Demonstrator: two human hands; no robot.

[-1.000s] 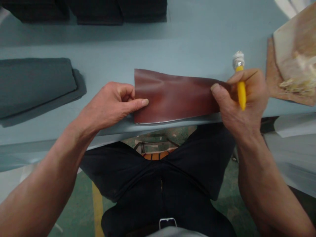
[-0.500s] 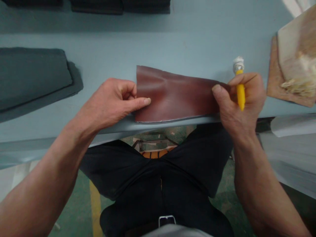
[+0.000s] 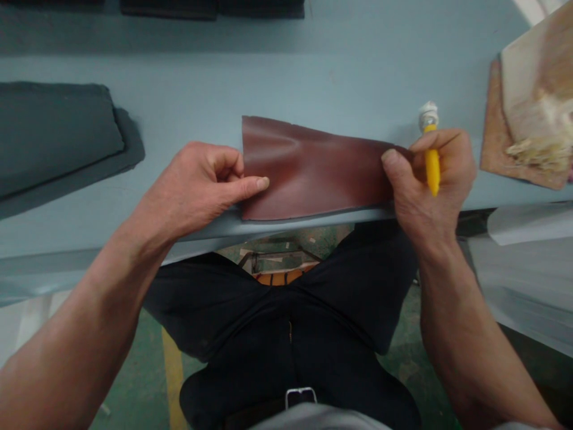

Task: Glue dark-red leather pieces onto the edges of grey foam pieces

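A reddish-brown piece of leather (image 3: 317,170) is stretched between both hands just over the table's near edge, slightly bent with a crease towards its left side. My left hand (image 3: 201,185) pinches its left end, thumb on top and fingers underneath. At the narrower right end, my right hand (image 3: 434,173) grips the leather with the thumb on its face. That same hand also carries a yellow-handled tool (image 3: 432,155) between its fingers, with a whitish, wrapped-looking tip pointing away from me. The fingers under the leather are hidden.
On the blue-grey table (image 3: 358,77), a stack of dark grey-green pieces (image 3: 54,137) lies at left. Black stacks (image 3: 170,7) line the far edge. A brown board (image 3: 495,137) with pale, frayed material (image 3: 541,131) is at right. Whitish sheeting (image 3: 528,263) sits below it.
The whole view has shifted slightly, with hands and table items appearing a little further left and up. Both hands keep the same hold on the leather.
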